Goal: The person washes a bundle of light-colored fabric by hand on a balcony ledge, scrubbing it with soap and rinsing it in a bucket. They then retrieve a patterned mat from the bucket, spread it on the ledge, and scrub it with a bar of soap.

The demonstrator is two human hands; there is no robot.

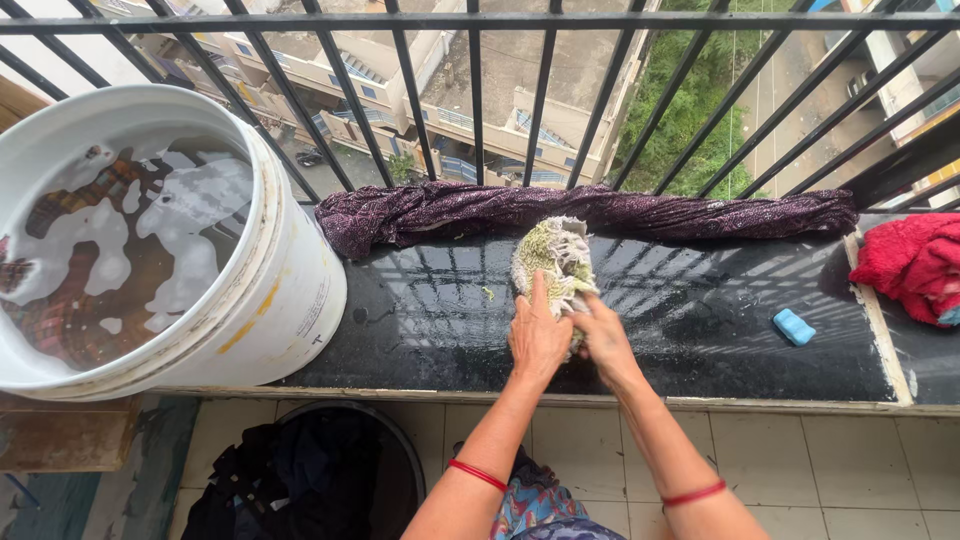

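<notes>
1. Both grips are clenching one rag: left hand (pixel 537 340) is pressing it flat, forefinger extended; right hand (pixel 603 338) is pinching its near edge.
2. Shaggy yellowish rag (pixel 555 258) is lying mid-surface on the wet black surface (pixel 700 330).
3. Twisted purple cloth (pixel 600 212) is lying at 12 o'clock, white bucket (pixel 290 290) at 9, blue soap (pixel 794 326) at 3.

The single camera sits on my head and looks steeply down and forward over my forearms. It faces the wet black stone ledge (pixel 700 330) and the black metal railing bars (pixel 476 90) beyond it, with streets and rooftops far below. My hands work near the frame centre, at close range. The large white plastic bucket (pixel 290 290) fills the left edge; pale floor tiles (pixel 800 460) run along the bottom.
</notes>
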